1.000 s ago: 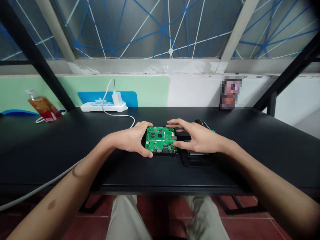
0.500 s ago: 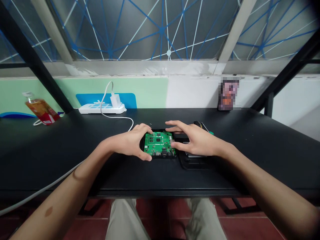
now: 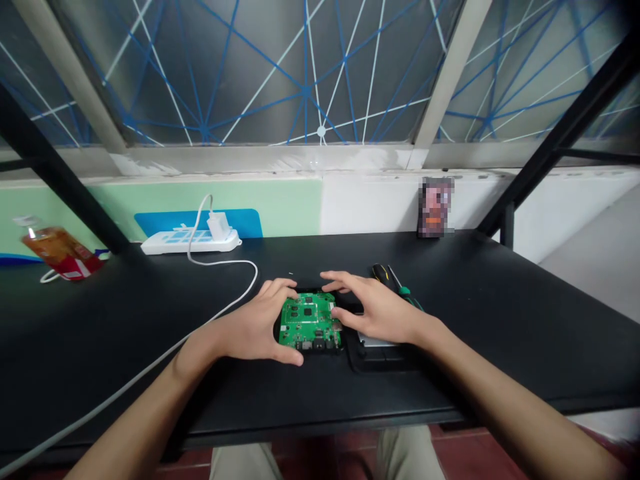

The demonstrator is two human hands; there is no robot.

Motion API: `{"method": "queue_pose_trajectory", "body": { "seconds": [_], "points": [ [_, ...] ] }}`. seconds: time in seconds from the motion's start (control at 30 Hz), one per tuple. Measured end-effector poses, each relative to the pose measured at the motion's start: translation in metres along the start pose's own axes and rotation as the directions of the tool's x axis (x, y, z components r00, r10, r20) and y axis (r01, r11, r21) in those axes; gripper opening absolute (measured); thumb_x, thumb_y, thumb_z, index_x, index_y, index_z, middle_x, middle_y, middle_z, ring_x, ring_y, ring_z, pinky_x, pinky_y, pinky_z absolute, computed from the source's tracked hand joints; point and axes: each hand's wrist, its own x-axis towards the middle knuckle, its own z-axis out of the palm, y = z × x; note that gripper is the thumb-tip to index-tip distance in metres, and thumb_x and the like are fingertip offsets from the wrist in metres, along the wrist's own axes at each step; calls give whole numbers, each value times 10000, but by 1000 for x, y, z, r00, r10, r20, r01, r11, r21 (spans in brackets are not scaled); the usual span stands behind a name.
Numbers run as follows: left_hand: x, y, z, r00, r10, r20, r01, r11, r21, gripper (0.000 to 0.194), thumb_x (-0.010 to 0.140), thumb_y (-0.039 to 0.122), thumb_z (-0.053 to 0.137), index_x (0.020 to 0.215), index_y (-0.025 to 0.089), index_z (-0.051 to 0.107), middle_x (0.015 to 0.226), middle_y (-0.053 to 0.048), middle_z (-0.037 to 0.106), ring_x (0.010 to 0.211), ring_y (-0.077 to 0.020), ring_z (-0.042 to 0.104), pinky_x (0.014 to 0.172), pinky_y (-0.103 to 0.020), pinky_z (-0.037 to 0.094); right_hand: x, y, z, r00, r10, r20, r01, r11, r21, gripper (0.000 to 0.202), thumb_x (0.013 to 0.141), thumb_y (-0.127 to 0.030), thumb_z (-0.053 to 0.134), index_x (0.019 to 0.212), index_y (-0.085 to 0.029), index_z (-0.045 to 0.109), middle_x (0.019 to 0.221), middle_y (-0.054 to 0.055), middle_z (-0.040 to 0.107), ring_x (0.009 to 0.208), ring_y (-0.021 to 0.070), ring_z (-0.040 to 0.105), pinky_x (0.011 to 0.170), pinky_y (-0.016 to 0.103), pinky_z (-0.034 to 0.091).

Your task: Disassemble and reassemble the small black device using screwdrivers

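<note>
A green circuit board point(image 3: 306, 321) lies face up in a shallow black case on the black table. My left hand point(image 3: 255, 321) spans its left side, fingers at the far edge and thumb at the near edge, gripping it. Over the right side is my right hand point(image 3: 373, 307), fingers stretched out toward the far corner and thumb tip at the board's right edge. Its fingers are apart and close around nothing. Beneath and beside that hand lies a black plastic cover point(image 3: 385, 363) with a silvery flat part point(image 3: 373, 340), partly hidden by the hand.
Behind my right hand lie a yellow-and-black tool handle point(image 3: 381, 273) and a green-handled screwdriver point(image 3: 403, 291). A white power strip point(image 3: 190, 243) with a plugged charger and cable point(image 3: 235, 308) stands at the back. A drink bottle point(image 3: 63, 252) is far left; a blurred upright object point(image 3: 435, 208) leans on the wall.
The camera view has tilted up and shifted, so everything sits lower and further left. Both hands keep nearly the same place around the circuit board.
</note>
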Motion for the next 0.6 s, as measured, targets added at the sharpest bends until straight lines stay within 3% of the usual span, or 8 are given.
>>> {"method": "queue_pose_trajectory", "body": {
  "seconds": [0.1, 0.3, 0.5, 0.6],
  "points": [
    [0, 2, 0, 1000, 13, 7, -13, 1000, 11, 781, 696, 600, 830, 1293, 208, 513, 1503, -187, 404, 1432, -435, 342, 1161, -632, 330, -2, -1, 2, 1000, -15, 1, 15, 999, -35, 592, 947, -335, 569, 1499, -219, 390, 1358, 94, 675, 1269, 284, 633, 1093, 525, 513],
    [-1, 5, -2, 1000, 13, 0, -13, 1000, 26, 900, 697, 593, 838, 1387, 194, 421, 1428, -174, 454, 1362, -397, 425, 1158, -574, 369, -4, -2, 4, 998, 25, -49, -27, 999, -27, 534, 980, -320, 524, 1495, -250, 402, 1330, 92, 679, 1263, 269, 631, 1084, 522, 522],
    [-12, 4, -2, 997, -65, -37, 66, 998, 22, 1088, 676, 579, 847, 1506, 189, 260, 1495, -221, 399, 1386, -433, 417, 1161, -611, 349, -7, 12, -11, 964, 94, -250, -108, 993, -44, 367, 1033, -301, 377, 1370, -231, 504, 1232, 97, 712, 1195, 263, 653, 1069, 555, 512],
    [-22, 0, 0, 995, -87, -50, 87, 996, 0, 1135, 664, 569, 855, 1532, 215, 216, 1523, -213, 383, 1411, -442, 396, 1167, -623, 336, -21, 19, -21, 957, 160, -241, -177, 983, -47, 349, 1036, -371, 383, 1325, -250, 538, 1265, 102, 702, 1194, 280, 655, 1035, 559, 535]
  ]
}}
